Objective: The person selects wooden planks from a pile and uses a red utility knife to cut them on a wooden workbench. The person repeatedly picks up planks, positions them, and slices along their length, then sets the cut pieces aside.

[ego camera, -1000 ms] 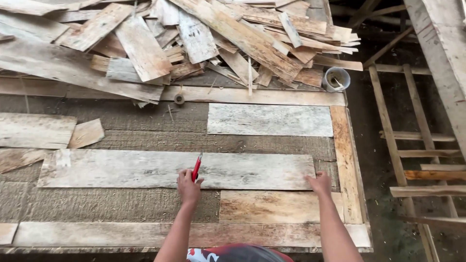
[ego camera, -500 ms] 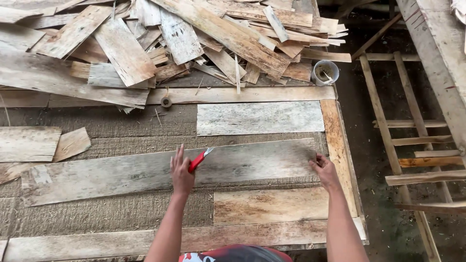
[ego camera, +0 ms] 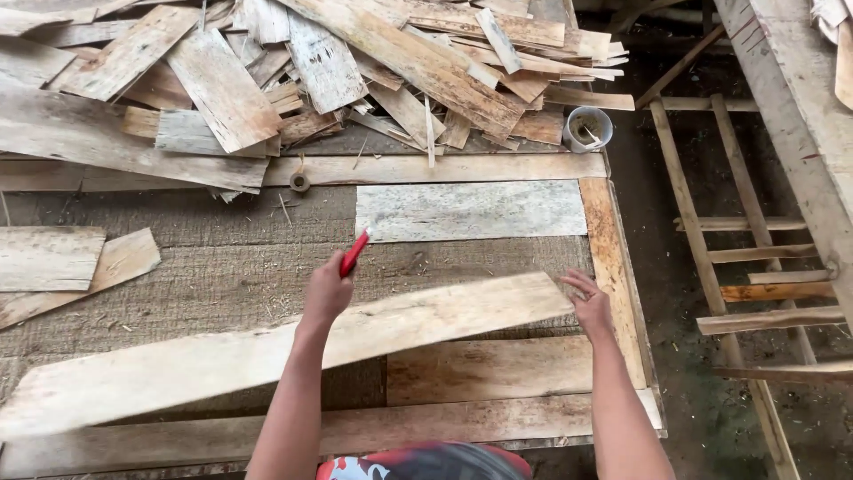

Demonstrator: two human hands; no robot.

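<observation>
A long pale wooden plank (ego camera: pixel 267 351) slants across the work surface, its right end raised higher than its left. My right hand (ego camera: pixel 586 302) grips that right end. My left hand (ego camera: pixel 327 289) rests on the plank's upper edge near the middle and holds a red marker (ego camera: pixel 354 252) pointing up and to the right. Under the plank lie a shorter brown board (ego camera: pixel 484 369) and a long board (ego camera: pixel 426 427) along the near edge.
A grey board (ego camera: pixel 471 211) lies flat further back, framed by a long rail (ego camera: pixel 444 168) and a side rail (ego camera: pixel 613 267). Scrap planks (ego camera: pixel 311 71) pile up behind, with a white cup (ego camera: pixel 588 127) beside them. A wooden ladder frame (ego camera: pixel 755 267) lies at right.
The long plank has been lifted and swung, its right end now higher and its left end lower. Both hands moved with it; the marker stays in my left hand.
</observation>
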